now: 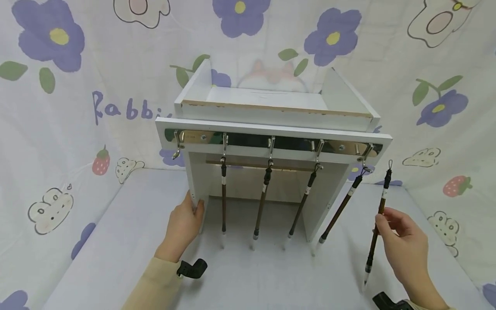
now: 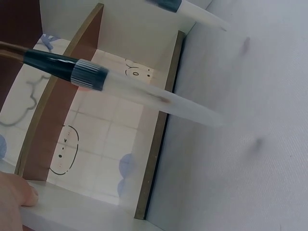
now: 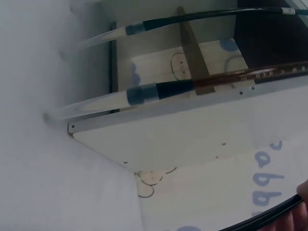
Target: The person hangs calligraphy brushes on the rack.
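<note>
My left hand grips the left side panel of a white shelf, its thumb on the inner side. At the right, my right hand pinches a calligraphy brush by its brown handle. This brush is held nearly upright, tip down, its hanging loop free at the top, apart from the hooks. Several other brushes, one a brush near the left panel, hang by loops from the metal hook rail. The leftmost hook bears no brush. Clear caps cover the hanging brushes' tips.
The shelf stands on a white table, with an open tray-like top. A printed cloth with flowers and rabbits hangs behind. The rightmost hanging brush slants beside the right side panel, close to the held brush.
</note>
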`<action>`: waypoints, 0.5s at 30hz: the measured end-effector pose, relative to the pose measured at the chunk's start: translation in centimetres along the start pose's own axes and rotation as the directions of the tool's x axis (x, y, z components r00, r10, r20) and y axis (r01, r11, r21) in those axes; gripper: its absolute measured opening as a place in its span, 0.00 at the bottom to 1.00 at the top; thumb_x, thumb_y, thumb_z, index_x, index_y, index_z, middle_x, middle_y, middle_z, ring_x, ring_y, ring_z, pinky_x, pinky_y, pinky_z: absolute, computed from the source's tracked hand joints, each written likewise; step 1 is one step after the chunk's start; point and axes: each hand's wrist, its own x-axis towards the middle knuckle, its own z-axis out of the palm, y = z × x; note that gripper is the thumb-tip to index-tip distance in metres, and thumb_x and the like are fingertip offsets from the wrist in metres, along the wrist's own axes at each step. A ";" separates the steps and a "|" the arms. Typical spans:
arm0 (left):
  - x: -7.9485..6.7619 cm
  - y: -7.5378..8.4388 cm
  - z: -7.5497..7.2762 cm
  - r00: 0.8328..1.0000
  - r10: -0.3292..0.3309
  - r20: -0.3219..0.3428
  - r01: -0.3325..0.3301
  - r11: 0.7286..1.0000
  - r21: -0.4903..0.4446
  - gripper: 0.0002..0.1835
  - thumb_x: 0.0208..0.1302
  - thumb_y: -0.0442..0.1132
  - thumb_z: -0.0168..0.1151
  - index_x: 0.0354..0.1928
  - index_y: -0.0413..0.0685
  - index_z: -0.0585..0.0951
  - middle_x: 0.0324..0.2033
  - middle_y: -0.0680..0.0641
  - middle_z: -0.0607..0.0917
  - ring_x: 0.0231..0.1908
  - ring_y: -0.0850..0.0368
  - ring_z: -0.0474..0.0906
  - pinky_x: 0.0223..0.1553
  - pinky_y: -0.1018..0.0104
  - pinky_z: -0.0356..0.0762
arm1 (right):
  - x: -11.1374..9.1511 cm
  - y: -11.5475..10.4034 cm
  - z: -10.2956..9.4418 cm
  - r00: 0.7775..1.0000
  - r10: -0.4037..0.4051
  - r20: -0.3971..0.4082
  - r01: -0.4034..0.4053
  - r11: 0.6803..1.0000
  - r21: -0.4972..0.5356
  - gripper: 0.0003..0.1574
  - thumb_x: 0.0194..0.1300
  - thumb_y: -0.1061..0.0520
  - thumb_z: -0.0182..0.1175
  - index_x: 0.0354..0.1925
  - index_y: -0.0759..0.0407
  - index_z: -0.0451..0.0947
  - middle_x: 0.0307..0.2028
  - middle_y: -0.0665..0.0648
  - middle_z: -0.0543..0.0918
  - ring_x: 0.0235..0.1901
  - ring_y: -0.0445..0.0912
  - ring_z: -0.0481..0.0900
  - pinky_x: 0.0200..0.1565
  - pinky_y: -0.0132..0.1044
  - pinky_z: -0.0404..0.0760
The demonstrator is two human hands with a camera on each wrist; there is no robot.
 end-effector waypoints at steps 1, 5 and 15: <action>0.0 0.0 0.0 1.000 -0.001 0.001 0.001 1.000 0.000 0.23 0.73 0.40 0.50 0.65 0.36 0.64 0.47 0.27 0.80 0.38 0.35 0.83 0.31 0.46 0.80 | -0.1 -0.2 0.0 0.999 -0.029 -0.029 0.030 0.999 0.015 0.17 0.66 0.58 0.62 0.52 0.62 0.79 0.34 0.47 0.81 0.29 0.36 0.81 0.31 0.21 0.75; 0.1 0.0 0.0 1.000 -0.002 0.000 0.002 1.000 0.004 0.23 0.73 0.40 0.50 0.64 0.36 0.64 0.46 0.27 0.81 0.37 0.35 0.83 0.31 0.46 0.80 | -0.4 -0.9 0.1 0.988 -0.120 -0.095 0.127 0.990 0.064 0.16 0.65 0.64 0.61 0.51 0.65 0.79 0.34 0.48 0.82 0.31 0.36 0.80 0.34 0.20 0.76; 0.0 0.1 -0.1 1.000 -0.008 0.002 0.008 1.000 0.012 0.23 0.73 0.41 0.50 0.65 0.37 0.64 0.47 0.27 0.81 0.38 0.34 0.83 0.33 0.44 0.80 | -1.1 -3.2 -0.1 0.954 -0.242 -0.174 0.261 0.961 0.094 0.16 0.65 0.67 0.59 0.52 0.67 0.78 0.35 0.47 0.81 0.31 0.36 0.80 0.32 0.20 0.76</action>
